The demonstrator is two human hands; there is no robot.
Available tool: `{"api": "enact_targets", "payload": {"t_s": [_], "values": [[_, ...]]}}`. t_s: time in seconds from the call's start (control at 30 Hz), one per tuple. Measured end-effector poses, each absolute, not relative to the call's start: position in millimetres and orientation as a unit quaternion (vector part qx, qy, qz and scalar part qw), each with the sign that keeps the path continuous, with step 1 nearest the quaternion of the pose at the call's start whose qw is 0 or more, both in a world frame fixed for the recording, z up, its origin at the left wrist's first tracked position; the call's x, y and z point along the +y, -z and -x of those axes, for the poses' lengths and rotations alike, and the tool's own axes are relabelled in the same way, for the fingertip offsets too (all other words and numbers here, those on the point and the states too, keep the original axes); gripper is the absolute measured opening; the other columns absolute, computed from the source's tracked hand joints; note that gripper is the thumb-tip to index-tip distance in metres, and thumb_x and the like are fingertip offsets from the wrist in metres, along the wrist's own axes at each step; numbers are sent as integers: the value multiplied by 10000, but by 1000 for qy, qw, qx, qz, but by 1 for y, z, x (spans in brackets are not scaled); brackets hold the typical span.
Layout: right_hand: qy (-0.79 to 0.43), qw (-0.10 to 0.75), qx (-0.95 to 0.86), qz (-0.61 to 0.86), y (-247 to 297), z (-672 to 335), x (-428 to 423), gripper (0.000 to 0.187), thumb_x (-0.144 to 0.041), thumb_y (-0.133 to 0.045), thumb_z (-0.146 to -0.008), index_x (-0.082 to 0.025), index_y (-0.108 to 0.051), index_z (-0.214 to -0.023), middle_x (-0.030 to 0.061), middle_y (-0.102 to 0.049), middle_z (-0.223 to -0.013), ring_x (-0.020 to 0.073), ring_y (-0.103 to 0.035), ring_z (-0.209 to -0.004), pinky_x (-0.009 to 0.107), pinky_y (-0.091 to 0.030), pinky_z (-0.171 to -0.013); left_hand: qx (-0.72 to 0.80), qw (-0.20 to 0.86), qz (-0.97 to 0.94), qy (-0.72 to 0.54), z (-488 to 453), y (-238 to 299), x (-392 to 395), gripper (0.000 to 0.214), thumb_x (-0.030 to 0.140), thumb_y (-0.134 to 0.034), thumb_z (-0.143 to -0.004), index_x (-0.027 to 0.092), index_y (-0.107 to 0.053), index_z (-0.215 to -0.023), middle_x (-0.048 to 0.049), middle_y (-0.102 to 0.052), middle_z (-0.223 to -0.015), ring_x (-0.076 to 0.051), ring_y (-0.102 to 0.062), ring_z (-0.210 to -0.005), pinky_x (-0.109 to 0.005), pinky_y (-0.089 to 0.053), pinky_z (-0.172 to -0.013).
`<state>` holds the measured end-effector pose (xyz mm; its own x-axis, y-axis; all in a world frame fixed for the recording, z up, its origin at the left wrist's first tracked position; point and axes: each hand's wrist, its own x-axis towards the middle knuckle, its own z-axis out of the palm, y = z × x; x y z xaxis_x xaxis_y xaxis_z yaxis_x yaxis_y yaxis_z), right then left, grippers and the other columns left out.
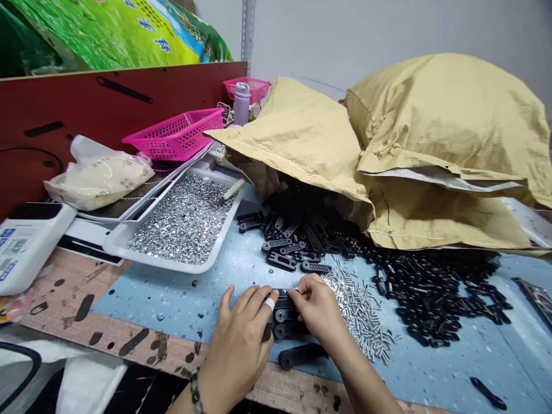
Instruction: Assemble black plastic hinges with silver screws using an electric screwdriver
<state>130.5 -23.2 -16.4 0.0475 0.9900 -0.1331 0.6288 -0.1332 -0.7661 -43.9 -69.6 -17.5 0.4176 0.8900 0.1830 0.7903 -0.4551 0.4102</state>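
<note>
Left hand (236, 348): narrow grip on the left end of a stack of black strips (287, 322), lying on a blue mat (150, 310)

Right hand (317, 307): fingertips pinch the stack's top edge, just beside loose steel screws (360, 310)

Bare left hand (237, 351), bare right hand (317, 310), dark beaded wrist bracelet (196, 392), white finger tape (269, 303)
</note>
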Motion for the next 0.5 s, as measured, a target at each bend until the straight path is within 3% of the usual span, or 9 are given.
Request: {"api": "enact_targets", "payload": {"t_s": [0.1, 0.2, 0.3, 0.4, 0.47, 0.5], "values": [[-245, 192, -660, 684, 10, -128, -18, 268, -206, -599, -785, -209, -433, -576, 7, -513, -692, 165, -562, -605, 271, -450, -542, 500, 135, -833, -196, 44, 19, -69, 630, 36, -438, -774, 235, -391, -1370, -60, -471, -1344, -298, -398, -1244, -634, -198, -1050], [-163, 103, -695, 693, 2, -131, -15, 339, -312, -664, -787, -208, -429, -567, 28, -548, -712, 190, -576, -622, 308, -468, -588, 497, 147, -828, -213, 44, 19, -66, 537, 71, -438, -805, 234, -449, -1316, -67, -500, -1302, -298, -418, -1230, -646, -205, -1057], [-89, 132, -720, 676, 2, -143, -29, 261, -426, -625, -821, -188, -528, -780, 83, -589, -893, 234, -613, -721, 342, -505, -600, 503, 204, -806, -235, 44, 19, -64, 462, 215, -511, -847, 195, -449, -1304, -112, -430, -1358, -300, -416, -1242, -542, -355, -1042], [-25, 260, -746, 612, 14, -155, -61, 358, -381, -465, -926, -142, -456, -1191, 162, -556, -1170, 284, -565, -1070, 419, -508, -841, 483, 256, -806, -227, 40, 23, -66, 921, 458, -691, -730, 175, -196, -1454, -160, -193, -1501, -360, -303, -1322, -516, -429, -1000], [-1, 255, -765, 591, 27, -156, -82, 482, -327, -375, -962, -114, -294, -1387, 188, -474, -1333, 294, -460, -1234, 483, -436, -966, 452, 246, -829, -218, 35, 27, -68, 1138, 518, -742, -645, 161, -55, -1480, -174, -165, -1511, -388, -230, -1349, -583, -341, -1049], [7, 234, -786, 573, 33, -154, -91, 529, -302, -357, -966, -111, -214, -1439, 186, -443, -1377, 298, -422, -1274, 510, -405, -996, 441, 233, -839, -217, 33, 30, -69, 1120, 479, -735, -657, 152, -48, -1477, -175, -204, -1499, -380, -225, -1352, -597, -292, -1072]]}}
